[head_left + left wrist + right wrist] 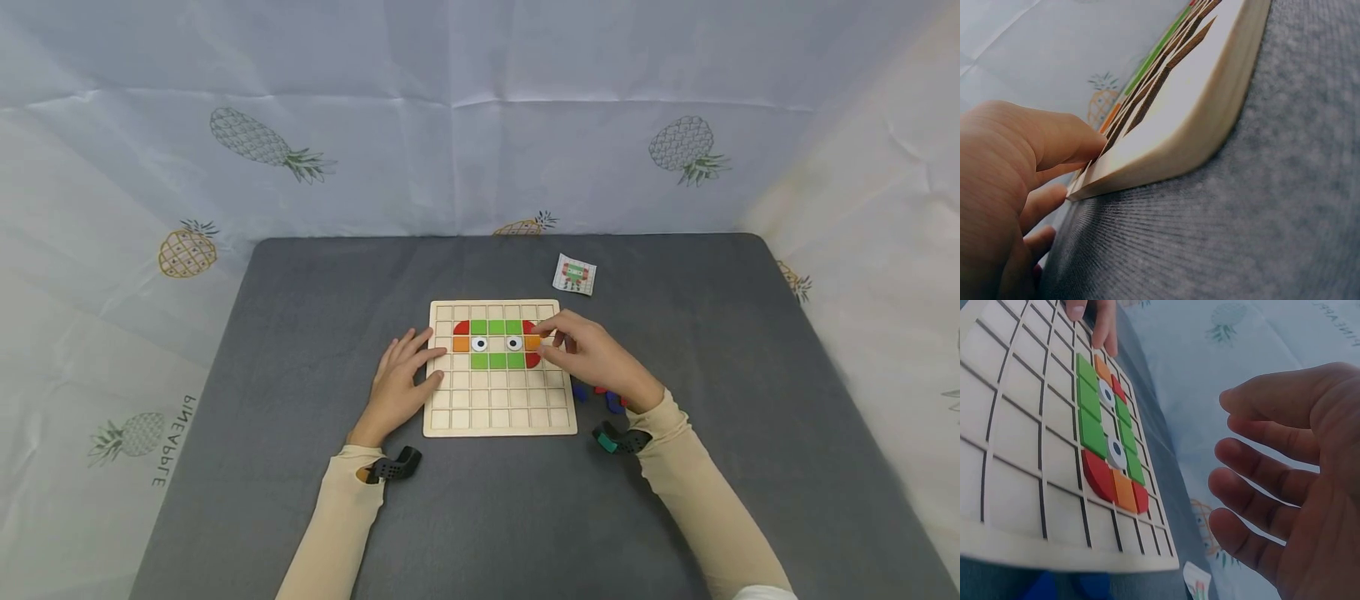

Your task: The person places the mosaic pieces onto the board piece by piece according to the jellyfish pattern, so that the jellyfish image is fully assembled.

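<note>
A light wooden grid board (487, 421) lies on the table, with a left hand (399, 385) resting at its left edge, fingers spread and thumb on the rim. In the left wrist view, fingertips (1094, 147) touch the board's top. Over the right edge hovers the right hand (596, 352), its fingers loosely bent with nothing between them in the right wrist view. On the grid are two rows of green tiles (497, 361), two eye tiles (478, 343), orange tiles (1125, 491) at both sides, and rounded red pieces (1099, 475) at three corners.
Behind the board's right corner lies a small picture card (574, 275) showing a coloured figure on a grid. Several loose blue and red pieces (615, 403) lie right of the board, partly under the right wrist. Pineapple-print cloth (450, 167) hangs behind the dark table.
</note>
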### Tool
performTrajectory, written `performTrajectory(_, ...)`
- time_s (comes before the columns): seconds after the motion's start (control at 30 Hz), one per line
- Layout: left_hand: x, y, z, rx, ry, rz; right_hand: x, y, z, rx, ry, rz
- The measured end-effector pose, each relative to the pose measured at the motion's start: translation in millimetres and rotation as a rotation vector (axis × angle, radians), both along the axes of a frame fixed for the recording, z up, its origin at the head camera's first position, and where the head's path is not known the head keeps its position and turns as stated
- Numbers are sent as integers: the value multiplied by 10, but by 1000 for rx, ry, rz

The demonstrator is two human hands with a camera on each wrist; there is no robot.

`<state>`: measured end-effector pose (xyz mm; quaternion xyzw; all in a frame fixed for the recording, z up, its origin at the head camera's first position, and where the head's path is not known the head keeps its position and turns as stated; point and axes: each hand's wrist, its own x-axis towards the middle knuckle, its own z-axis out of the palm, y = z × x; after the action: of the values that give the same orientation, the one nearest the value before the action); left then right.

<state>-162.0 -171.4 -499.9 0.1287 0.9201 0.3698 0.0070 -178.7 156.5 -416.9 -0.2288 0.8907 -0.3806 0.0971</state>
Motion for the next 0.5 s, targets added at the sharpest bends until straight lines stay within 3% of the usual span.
performTrajectory(0.5, -3, -5, -12, -2, -8, -6, 230, 541, 25, 47, 70, -159)
